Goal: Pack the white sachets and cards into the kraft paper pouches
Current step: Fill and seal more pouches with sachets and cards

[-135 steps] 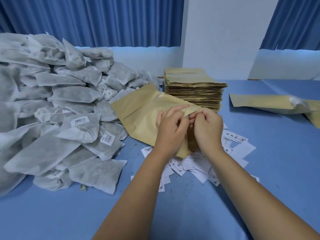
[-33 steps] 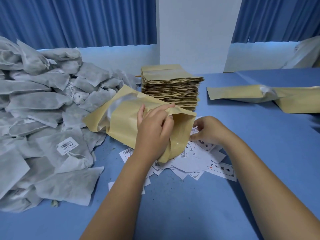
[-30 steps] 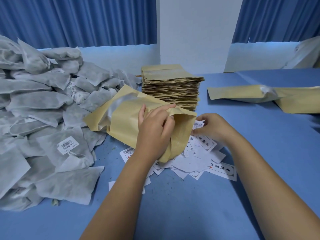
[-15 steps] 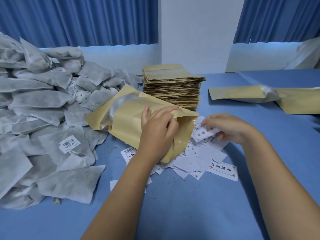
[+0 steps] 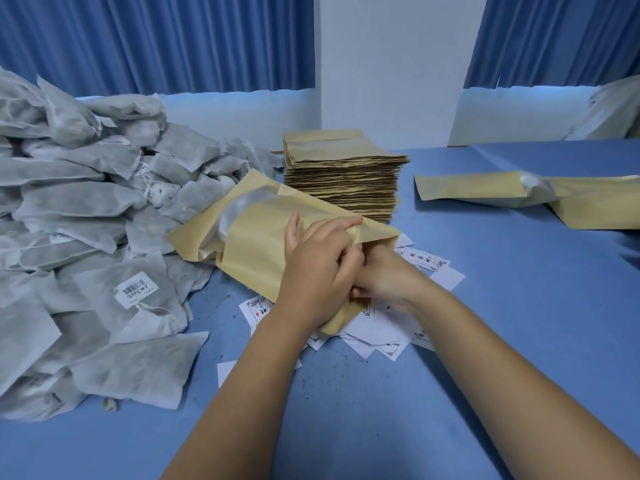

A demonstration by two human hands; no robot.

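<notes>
My left hand grips the upper lip of a kraft paper pouch and holds its mouth apart. A white sachet shows through the pouch's clear window. My right hand reaches into the pouch mouth from the right; its fingertips are hidden inside, and no card shows in them. Loose white printed cards lie scattered under the pouch and both hands. A big heap of white sachets fills the left side of the table.
A tall stack of flat kraft pouches stands just behind the held pouch. Filled pouches lie at the right rear. The blue table runs toward me. A white pillar and blue curtains stand behind.
My right hand picked a card from the scattered cards, lifted it and moved left into the pouch mouth. My left hand kept hold of the pouch lip.
</notes>
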